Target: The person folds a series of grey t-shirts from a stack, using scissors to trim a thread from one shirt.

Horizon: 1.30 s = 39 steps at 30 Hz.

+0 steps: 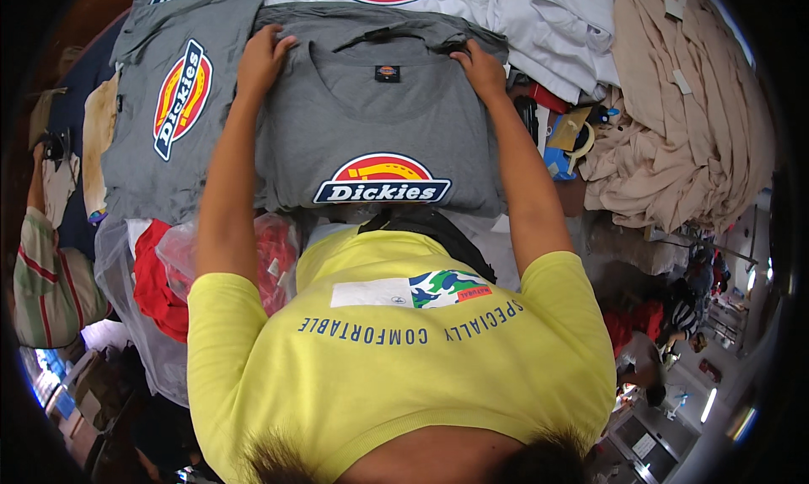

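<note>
A folded grey T-shirt [379, 117] with a red, yellow and navy printed emblem lies in front of me, its neckline at the far side and a small dark label inside the collar. At its far left shoulder, my left hand [263, 61] grips the cloth with curled fingers. My right hand [480, 69] pinches the far right shoulder beside the neckline. Both arms stretch forward along the shirt's sides. More grey T-shirts [135, 130] with the same emblem lie to the left, close to my left forearm.
White shirts [556, 29] are piled beyond, and a large beige fabric heap [674, 113] rises at the right. Between them sit a tape roll [581, 145] and small items. Red garments in clear plastic [160, 282] are at the near left. Another person's striped sleeve [55, 282] shows far left.
</note>
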Available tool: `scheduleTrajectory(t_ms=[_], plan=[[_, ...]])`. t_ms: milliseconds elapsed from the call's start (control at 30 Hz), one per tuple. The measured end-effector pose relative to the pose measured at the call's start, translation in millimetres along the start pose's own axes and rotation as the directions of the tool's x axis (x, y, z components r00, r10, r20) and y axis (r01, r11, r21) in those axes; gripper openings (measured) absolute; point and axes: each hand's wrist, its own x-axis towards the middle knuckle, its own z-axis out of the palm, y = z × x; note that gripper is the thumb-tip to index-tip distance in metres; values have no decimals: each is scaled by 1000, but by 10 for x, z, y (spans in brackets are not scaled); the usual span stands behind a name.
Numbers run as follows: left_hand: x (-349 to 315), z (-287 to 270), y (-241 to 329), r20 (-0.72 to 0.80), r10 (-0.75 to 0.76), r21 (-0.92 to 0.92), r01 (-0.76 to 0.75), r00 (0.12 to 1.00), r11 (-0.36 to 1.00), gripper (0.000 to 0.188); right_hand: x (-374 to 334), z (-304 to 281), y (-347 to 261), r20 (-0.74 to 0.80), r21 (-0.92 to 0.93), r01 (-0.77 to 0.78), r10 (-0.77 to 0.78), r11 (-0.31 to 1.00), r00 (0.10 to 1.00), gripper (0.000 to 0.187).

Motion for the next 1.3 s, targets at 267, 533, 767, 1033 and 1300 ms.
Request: scheduleTrajectory(t_ms=[267,533,767,1033,1300], plan=[[-758,-509,127,327,-448,-211,526,832,824,28,14,47,35,27,-2,-41,41,999,999,42],[-748,-956,-276,-25,-426,-59,424,904,904,15,45,47,88,54,70,-57,53,996,997,47],[-680,-1435,-425,-266,-518,5,538,813,843,23,58,56,219,89,353,-52,22,934,996,48],[-803,-474,-111,353,-452,-1,484,819,875,27,-128,-147,173,-369,174,44,24,984,929,39],[-552,-1475,-654,-622,-387,222,627,681,747,25,-608,-426,394,289,701,-500,438,509,851,32]])
